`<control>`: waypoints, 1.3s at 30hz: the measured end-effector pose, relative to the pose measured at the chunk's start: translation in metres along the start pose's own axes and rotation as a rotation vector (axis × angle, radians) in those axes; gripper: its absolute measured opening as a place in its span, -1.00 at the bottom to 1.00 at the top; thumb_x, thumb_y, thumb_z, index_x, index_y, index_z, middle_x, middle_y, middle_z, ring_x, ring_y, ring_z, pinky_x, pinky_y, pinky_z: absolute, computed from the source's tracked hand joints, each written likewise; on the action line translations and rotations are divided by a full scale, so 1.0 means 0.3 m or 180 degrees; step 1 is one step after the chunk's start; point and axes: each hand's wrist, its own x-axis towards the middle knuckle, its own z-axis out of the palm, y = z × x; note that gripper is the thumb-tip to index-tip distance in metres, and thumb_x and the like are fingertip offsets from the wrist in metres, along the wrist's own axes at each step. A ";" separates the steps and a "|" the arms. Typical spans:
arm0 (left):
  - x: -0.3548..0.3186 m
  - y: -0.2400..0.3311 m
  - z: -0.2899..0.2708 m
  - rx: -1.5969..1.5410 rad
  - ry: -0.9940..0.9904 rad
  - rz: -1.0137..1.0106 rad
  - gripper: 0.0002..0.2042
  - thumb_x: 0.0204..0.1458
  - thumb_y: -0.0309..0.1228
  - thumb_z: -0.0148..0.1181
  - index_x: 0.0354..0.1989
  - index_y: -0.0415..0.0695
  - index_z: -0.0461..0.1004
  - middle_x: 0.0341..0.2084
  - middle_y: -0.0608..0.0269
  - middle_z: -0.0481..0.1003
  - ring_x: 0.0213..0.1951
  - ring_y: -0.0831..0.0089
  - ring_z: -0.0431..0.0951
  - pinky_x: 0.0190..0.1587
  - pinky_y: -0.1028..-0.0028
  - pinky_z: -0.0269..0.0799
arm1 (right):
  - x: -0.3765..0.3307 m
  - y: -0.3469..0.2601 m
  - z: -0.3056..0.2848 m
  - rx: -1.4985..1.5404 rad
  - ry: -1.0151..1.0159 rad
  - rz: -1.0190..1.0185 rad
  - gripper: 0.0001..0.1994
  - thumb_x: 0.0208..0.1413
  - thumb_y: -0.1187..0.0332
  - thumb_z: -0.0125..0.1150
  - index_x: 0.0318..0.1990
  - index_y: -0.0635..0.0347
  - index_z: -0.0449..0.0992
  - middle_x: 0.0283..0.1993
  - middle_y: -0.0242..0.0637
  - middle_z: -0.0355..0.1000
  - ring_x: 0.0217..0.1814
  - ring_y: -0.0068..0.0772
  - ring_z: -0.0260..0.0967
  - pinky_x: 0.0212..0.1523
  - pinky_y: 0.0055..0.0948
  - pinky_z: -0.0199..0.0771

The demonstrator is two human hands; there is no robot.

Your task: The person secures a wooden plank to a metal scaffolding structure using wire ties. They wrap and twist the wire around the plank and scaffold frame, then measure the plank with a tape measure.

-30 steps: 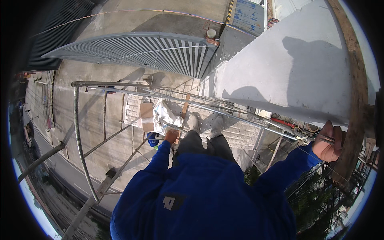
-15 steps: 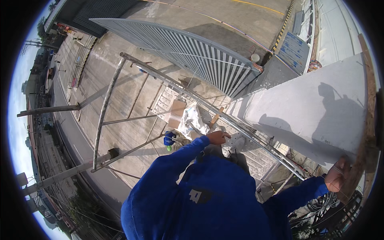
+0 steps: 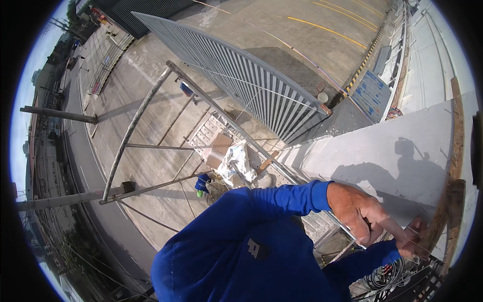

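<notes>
My left hand (image 3: 363,215) reaches across my body to the right, its fingers bent and closed, the fingertips meeting my right hand (image 3: 413,237). My right hand is closed beside the rough brown wooden board (image 3: 445,221) that runs along the edge of the grey plastered wall (image 3: 387,176). A thin pale line, like string or wire, shows by the right fingers. What the fingertips hold is too small and partly hidden to name. Both arms wear blue sleeves, and shadows fall on the wall.
I am above a perforated metal scaffold platform (image 3: 317,221) holding a white sack (image 3: 235,163) and a cardboard box (image 3: 220,146). Scaffold tubes (image 3: 136,126) frame the left. Far below, a person in blue (image 3: 202,183) is on the ground. A grey slatted gate (image 3: 231,65) stands beyond; coiled cables (image 3: 385,277) hang lower right.
My left hand has swung from the middle over to the right and met my right hand. The right hand has shifted slightly down and left along the board. The view has tilted.
</notes>
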 end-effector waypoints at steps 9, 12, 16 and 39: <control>-1.282 -0.798 0.125 0.2451 0.1896 -0.6048 -0.77 -0.16 -0.30 0.22 -0.36 -0.14 0.64 -0.32 0.10 0.62 -0.22 0.18 0.63 -0.21 0.23 0.52 | 0.067 0.029 -0.003 -0.0039 -0.0263 -0.0199 -0.50 -0.05 0.24 0.33 0.09 0.13 0.40 -0.05 -0.47 0.48 -0.36 -0.58 0.24 -0.14 -0.29 0.06; -1.763 -1.052 0.319 0.1337 0.2168 -0.5973 -0.77 -0.08 -0.32 0.14 -0.31 -0.14 0.63 -0.34 0.10 0.61 -0.24 0.22 0.62 -0.21 0.22 0.53 | 0.090 0.060 -0.037 0.0142 -0.0220 -0.0161 -0.51 -0.06 0.27 0.35 0.07 0.16 0.42 -0.10 -0.45 0.47 -0.33 -0.55 0.23 -0.13 -0.27 0.06; -1.819 -1.031 0.476 0.3980 0.1172 -0.5554 -0.81 -0.06 -0.33 0.09 -0.40 -0.09 0.62 -0.42 0.16 0.61 -0.36 0.23 0.62 -0.30 0.22 0.52 | 0.087 0.068 -0.013 0.0217 -0.0127 -0.0191 -0.48 -0.13 0.32 0.39 0.05 0.22 0.42 -0.10 -0.36 0.44 -0.26 -0.47 0.21 -0.12 -0.23 0.04; -1.805 -1.059 0.417 0.2517 0.3352 -0.5373 -0.84 -0.14 -0.34 0.17 -0.43 -0.10 0.60 -0.49 0.14 0.58 -0.41 0.20 0.62 -0.38 0.28 0.54 | 0.136 0.076 -0.005 0.0552 -0.1006 0.0179 -0.50 -0.07 0.29 0.35 0.09 0.15 0.42 0.13 -0.40 0.37 -0.15 -0.43 0.17 -0.12 -0.24 0.03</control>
